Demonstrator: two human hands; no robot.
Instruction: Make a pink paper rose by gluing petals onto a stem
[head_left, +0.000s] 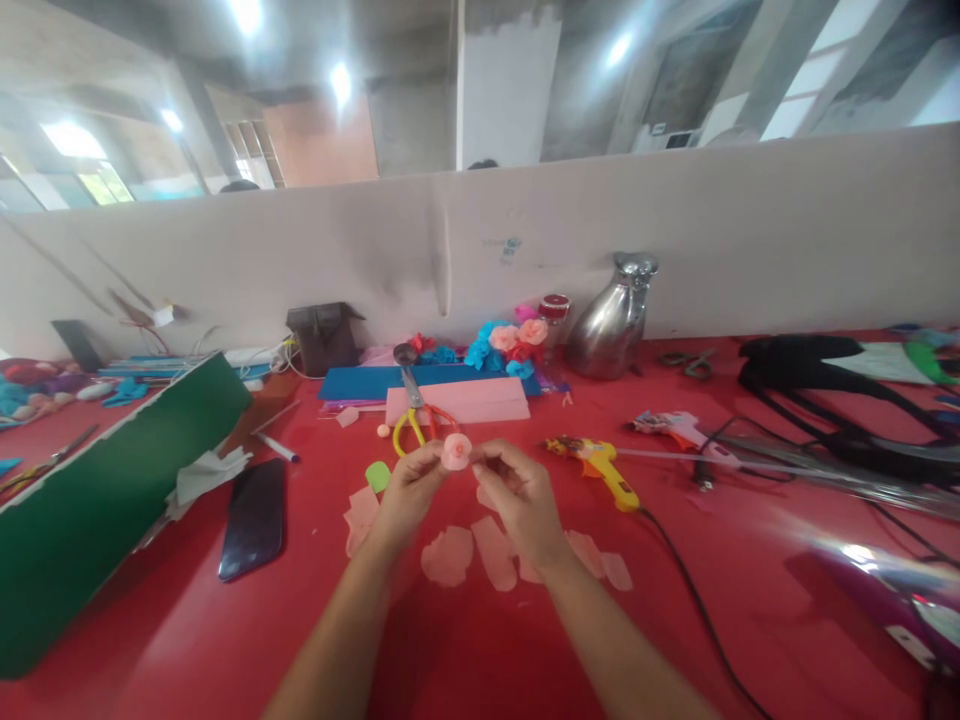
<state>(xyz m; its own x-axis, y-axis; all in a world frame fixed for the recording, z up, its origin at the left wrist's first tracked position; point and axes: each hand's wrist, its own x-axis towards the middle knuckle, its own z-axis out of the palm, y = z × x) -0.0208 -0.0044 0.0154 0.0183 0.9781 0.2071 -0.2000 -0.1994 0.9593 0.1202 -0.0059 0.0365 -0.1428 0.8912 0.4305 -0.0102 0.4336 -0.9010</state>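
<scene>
A small pink paper flower [456, 453] is held up between my two hands over the red table. My left hand [409, 492] pinches it from the left. On the other side, the fingertips of my right hand [527, 503] are closed on its edge. Cut pink paper petals [448, 556] lie below, some partly hidden by my right hand and wrist. More pink pieces [362, 515] and a green paper piece [378, 476] are left of my left hand. Scissors [411, 392] with yellow and orange handles rest just beyond the flower.
A yellow glue gun [604, 470] with a trailing cord and a paler glue gun [679, 430] lie at right. Farther back stand a metal jug [611, 320] and finished paper flowers [491, 345]. A phone [253, 520] and a green board [120, 500] are at left.
</scene>
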